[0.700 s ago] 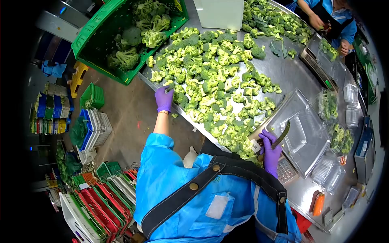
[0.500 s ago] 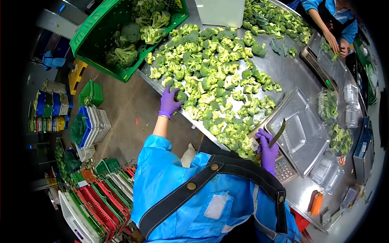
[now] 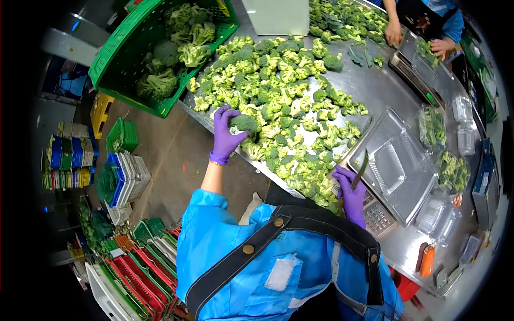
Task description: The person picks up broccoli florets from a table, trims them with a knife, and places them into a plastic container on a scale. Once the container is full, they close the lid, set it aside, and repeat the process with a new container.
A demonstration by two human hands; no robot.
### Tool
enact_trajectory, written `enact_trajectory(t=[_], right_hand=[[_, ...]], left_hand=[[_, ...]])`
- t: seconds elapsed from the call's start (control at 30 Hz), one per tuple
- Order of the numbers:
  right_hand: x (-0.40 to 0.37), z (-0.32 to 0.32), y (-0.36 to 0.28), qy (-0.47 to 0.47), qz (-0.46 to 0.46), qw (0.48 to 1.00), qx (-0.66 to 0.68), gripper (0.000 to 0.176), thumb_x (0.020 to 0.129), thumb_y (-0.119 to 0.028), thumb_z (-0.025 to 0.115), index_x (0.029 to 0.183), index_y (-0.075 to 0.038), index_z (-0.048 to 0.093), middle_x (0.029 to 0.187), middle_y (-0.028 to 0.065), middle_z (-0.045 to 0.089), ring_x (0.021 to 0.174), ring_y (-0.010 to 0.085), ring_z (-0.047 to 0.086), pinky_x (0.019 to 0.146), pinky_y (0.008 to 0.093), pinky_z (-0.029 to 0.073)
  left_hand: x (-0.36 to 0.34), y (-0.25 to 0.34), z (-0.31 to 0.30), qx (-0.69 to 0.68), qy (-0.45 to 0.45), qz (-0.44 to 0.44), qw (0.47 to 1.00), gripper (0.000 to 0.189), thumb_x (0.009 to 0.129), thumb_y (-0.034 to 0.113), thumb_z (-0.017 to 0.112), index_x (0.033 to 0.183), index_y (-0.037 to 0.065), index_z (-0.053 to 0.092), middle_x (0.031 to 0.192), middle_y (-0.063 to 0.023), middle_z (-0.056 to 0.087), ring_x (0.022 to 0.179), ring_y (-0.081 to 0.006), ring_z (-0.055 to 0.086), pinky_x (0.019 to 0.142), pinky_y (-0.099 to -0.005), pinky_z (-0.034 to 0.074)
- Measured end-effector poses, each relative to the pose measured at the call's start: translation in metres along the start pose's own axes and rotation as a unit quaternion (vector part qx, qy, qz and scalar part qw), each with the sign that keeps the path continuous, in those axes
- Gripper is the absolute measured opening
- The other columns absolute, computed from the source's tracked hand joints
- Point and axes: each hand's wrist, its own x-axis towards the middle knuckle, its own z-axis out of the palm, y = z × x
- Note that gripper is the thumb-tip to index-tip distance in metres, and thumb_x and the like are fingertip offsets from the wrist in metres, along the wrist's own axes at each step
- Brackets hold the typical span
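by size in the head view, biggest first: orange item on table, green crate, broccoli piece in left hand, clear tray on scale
1. green crate
2. clear tray
Unranked below these: broccoli piece and orange item, too alike to call

The curved slatted crate (image 3: 155, 59) was green, the thin gloves (image 3: 225, 136) purple, the smooth jacket sleeves (image 3: 206, 219) bright blue.

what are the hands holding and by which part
Left hand: a dark green, rounded broccoli floret, pinched at its side between thumb and fingers. Right hand: a dark, narrow-bladed knife, by its lower end; the fingers hide the grip.
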Motion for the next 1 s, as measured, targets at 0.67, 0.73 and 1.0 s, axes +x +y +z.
enact_trajectory(t=[0.67, 0.73, 1.0], right_hand=[[0.006, -0.005, -0.017, -0.049, -0.089, 0.991, 0.085, 0.059, 0.066, -0.009, 0.079, 0.118, -0.002, 0.051, 0.071, -0.0056, 0.052, 0.053, -0.0009, 0.037, 0.05, 0.0141, 0.032], [0.003, -0.003, -0.019, -0.041, -0.106, 0.99, 0.081, 0.06, 0.065, -0.009, 0.08, 0.117, -0.002, 0.052, 0.083, -0.0033, 0.056, 0.057, -0.0016, 0.037, 0.053, 0.0134, 0.032], [0.0, -0.003, -0.023, -0.036, -0.132, 0.987, 0.083, 0.06, 0.063, -0.006, 0.081, 0.115, -0.001, 0.051, 0.116, 0.005, 0.056, 0.064, -0.0024, 0.038, 0.057, 0.0125, 0.034]], left_hand=[[-0.034, 0.161, 0.071, -0.49, -0.308, -0.078, 0.812, 0.086, 0.065, -0.01, 0.055, 0.142, 0.007, 0.019, 0.136, -0.0126, 0.034, 0.126, -0.0197, 0.034, 0.102, -0.0282, 0.029], [-0.034, 0.162, 0.073, -0.508, -0.297, -0.086, 0.804, 0.089, 0.063, -0.008, 0.06, 0.141, 0.006, 0.019, 0.135, -0.0132, 0.036, 0.126, -0.0209, 0.033, 0.103, -0.0298, 0.027], [-0.033, 0.17, 0.075, -0.551, -0.275, -0.12, 0.778, 0.094, 0.059, 0.003, 0.074, 0.139, 0.003, 0.024, 0.133, -0.0115, 0.039, 0.125, -0.0209, 0.034, 0.104, -0.0313, 0.025]])
